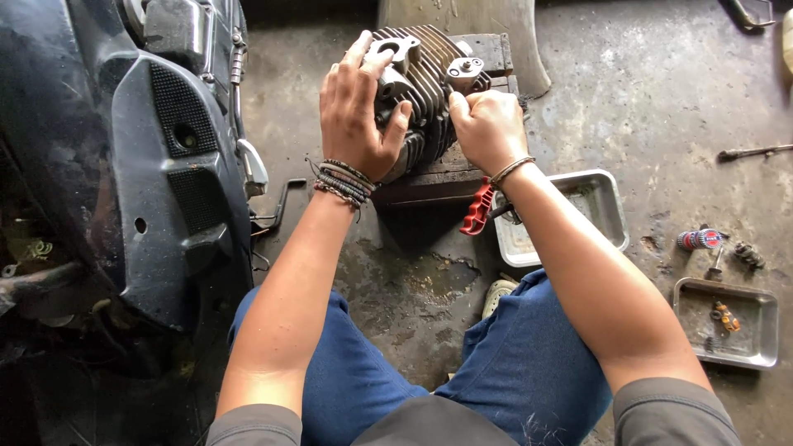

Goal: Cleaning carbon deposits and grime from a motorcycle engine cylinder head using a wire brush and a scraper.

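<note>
A grey finned engine cylinder head (pixel 429 83) rests on a dark wooden block (pixel 446 177) on the concrete floor. My left hand (pixel 357 111) lies over its left side, fingers spread on the fins and top. At the head's right side my right hand (pixel 487 128) is closed in a fist just under a round metal fitting (pixel 467 74); what it grips is hidden. A red-handled tool (pixel 479 208) lies under my right wrist, at the block's edge.
A black scooter body (pixel 157 165) fills the left side. One metal tray (pixel 595 202) sits by my right forearm, another (pixel 727 322) with small parts at the right. Springs and a small red-and-blue part (pixel 702 239) lie nearby. A long tool (pixel 752 152) lies far right.
</note>
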